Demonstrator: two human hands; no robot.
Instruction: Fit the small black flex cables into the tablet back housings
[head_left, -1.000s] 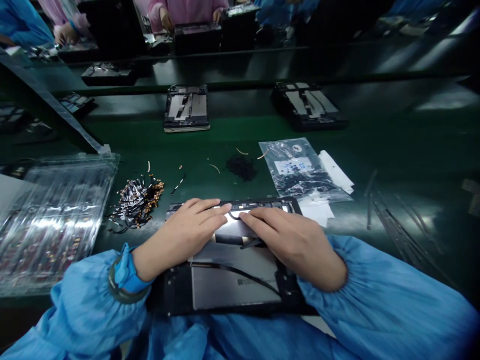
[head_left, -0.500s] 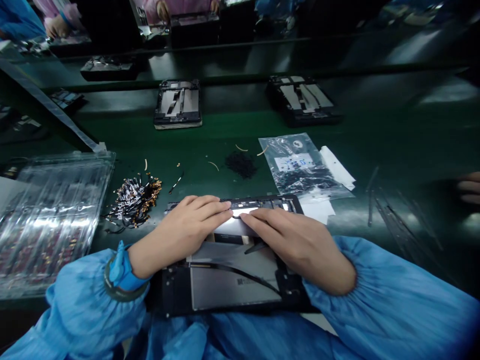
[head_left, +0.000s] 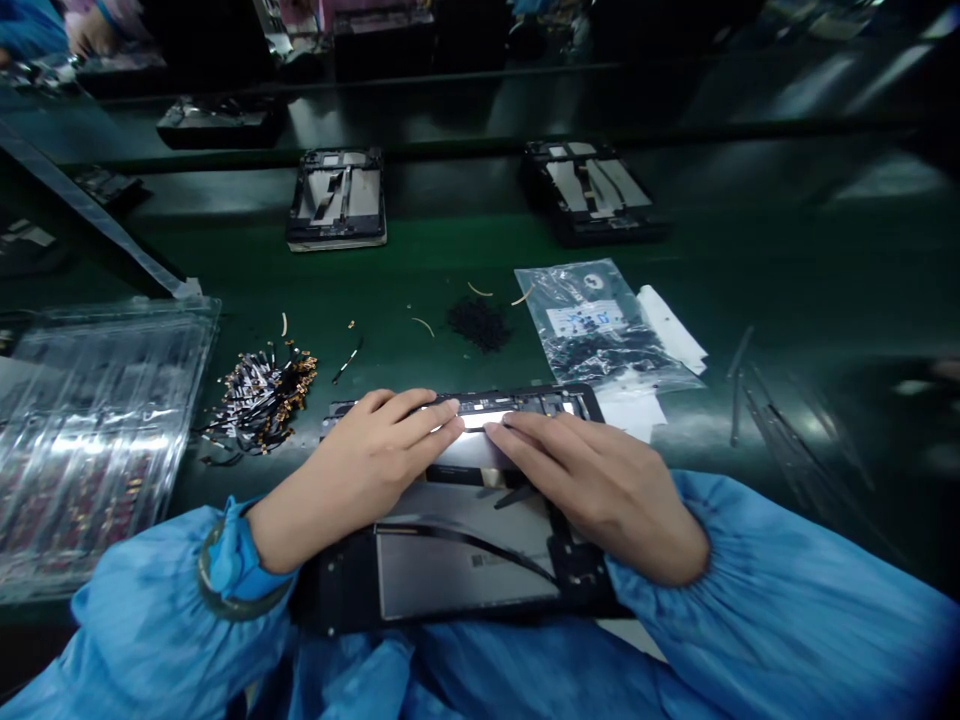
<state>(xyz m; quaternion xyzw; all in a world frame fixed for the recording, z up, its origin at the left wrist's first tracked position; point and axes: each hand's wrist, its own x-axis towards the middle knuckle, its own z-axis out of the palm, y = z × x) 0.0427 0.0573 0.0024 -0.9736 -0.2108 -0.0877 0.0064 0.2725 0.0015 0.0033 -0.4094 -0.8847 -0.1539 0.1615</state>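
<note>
Both hands lie flat, unclenched, grasping nothing; the left hand [head_left: 360,470] and right hand [head_left: 600,490] press fingertips on the opened device [head_left: 457,570] at the near edge of the dark green bench [head_left: 420,270]; a clear tray [head_left: 97,420] sits left, a plastic bag [head_left: 592,330] right; two more devices [head_left: 337,200] lie far across.

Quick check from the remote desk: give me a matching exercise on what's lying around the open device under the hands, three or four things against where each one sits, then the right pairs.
Things:
1. heap of small flex cables
2. clear plastic tray
3. plastic bag with white label
4. pile of tiny black parts

Places:
A. far left edge of the table
B. beyond the open device, between cable heap and bag
C. just left of the left hand
D. beyond the right hand, to the right

Pairs: 1-C, 2-A, 3-D, 4-B
</note>
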